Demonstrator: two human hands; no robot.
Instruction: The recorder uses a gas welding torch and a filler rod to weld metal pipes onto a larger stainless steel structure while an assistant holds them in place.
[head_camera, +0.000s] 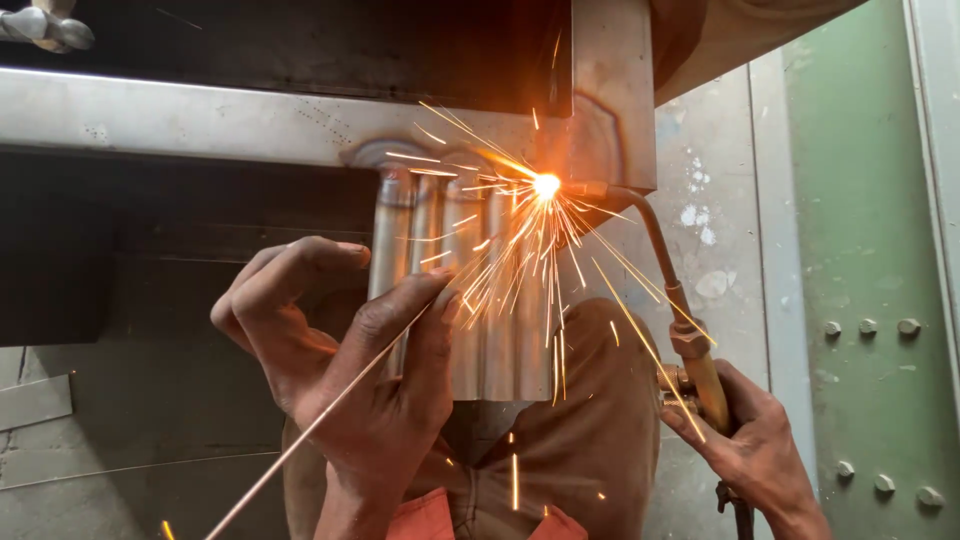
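Hands grip filler rod (330, 405) (left (350, 370)) and torch (690, 350) (right (750, 440)), sparks (545, 185) veiling fluted steel (480, 300).

Two bare hands show: the left hand (350, 370) and the right hand (745, 440). There is one brass gas torch (690, 345), one thin metal filler rod (330, 410) and one fluted steel panel (480, 290). Seven round bolt heads (866, 327) dot the one green metal wall (860, 200).

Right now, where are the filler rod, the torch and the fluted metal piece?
filler rod (330, 408), head view, mid-length of the rod.
torch (700, 375), head view, brass body.
fluted metal piece (505, 340), head view, lower ribbed face.
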